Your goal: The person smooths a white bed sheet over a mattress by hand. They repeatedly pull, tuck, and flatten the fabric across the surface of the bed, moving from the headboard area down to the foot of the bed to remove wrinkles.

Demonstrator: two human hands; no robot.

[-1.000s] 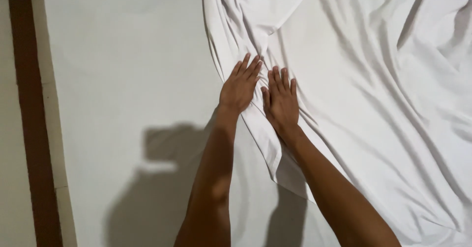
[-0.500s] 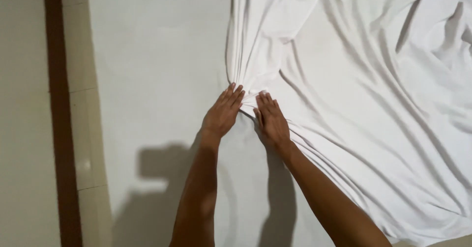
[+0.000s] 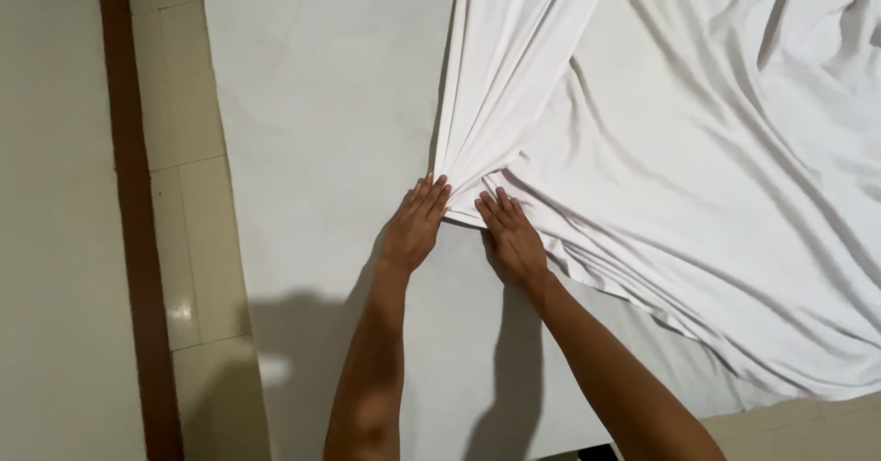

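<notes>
Hands side by side at the middle of the view, both laid palm-down. Left hand (image 3: pixel 415 225): flat, fingers straight and close together, tips pointing toward 1 o'clock and touching the gathered edge of a large white crumpled cotton-like sheet (image 3: pixel 697 177). Right hand (image 3: pixel 510 238): flat too, fingers straight and only slightly spread, tips pointing toward 11 o'clock, pressing on the same bunched edge. Neither hand clenched around cloth; both simply pressed down, fingertips nearly meeting at a narrow gap.

White sheet: spread from the hands outward toward 1, 2 and 3 o'clock, filling the upper right of the view. Tight pleats fanning from the pinch point at the fingertips, one thick band of folds (image 3: pixel 505 66) running up toward 12 o'clock, looser wrinkles sweeping toward 4 o'clock. Lower hem lying just beside the right forearm (image 3: pixel 615 369), touching or nearly so; cannot tell which.

Smooth pale white flat surface (image 3: pixel 312 112) underneath, bare from the hands toward 9, 10 and 11 o'clock, carrying dark shadows of both arms toward 6 and 7 o'clock. Left forearm (image 3: pixel 372 369) rising from 6 o'clock, right forearm entering from 5 o'clock.

Glossy cream floor tiles (image 3: pixel 184 222) along the surface's edge at 9 o'clock, well apart from the hands. Long dark brown strip (image 3: pixel 138 241) farther out at 9 o'clock, running top to bottom, with a plain beige area (image 3: pixel 50 213) beyond it.
</notes>
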